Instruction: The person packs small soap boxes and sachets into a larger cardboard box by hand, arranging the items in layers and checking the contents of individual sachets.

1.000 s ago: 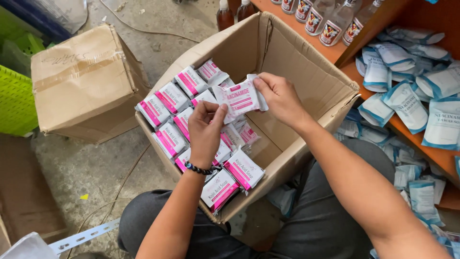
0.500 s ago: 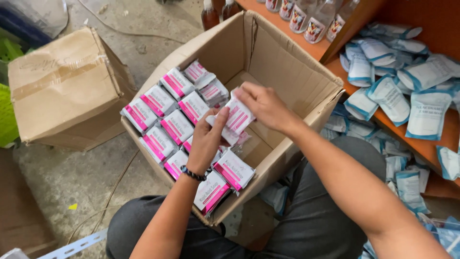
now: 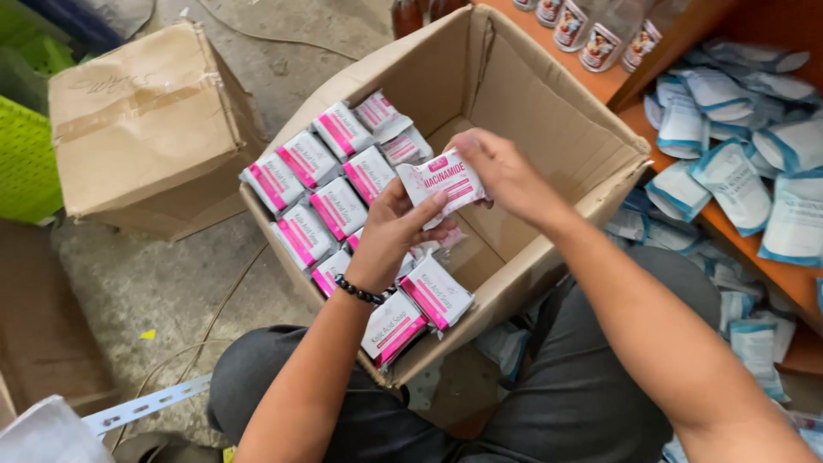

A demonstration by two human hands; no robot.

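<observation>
An open cardboard box [image 3: 549,111] rests against my knees, its left half filled with several white-and-pink packets [image 3: 334,206] standing in rows. Above the box I hold one white packet with pink lettering [image 3: 446,182] between both hands. My left hand [image 3: 396,233], with a dark bead bracelet on the wrist, grips its lower left edge. My right hand [image 3: 506,176] pinches its right side. The right half of the box floor shows bare cardboard.
A taped, closed cardboard box [image 3: 146,120] stands on the concrete floor to the left, beside a green crate [image 3: 26,163]. To the right, wooden shelves [image 3: 789,283] hold several blue-and-white pouches [image 3: 737,180]; bottles [image 3: 600,39] stand on the upper shelf.
The packet was first held up by my right hand, then lowered into the box; now both hands hold it above the rows. The camera has shifted slightly.
</observation>
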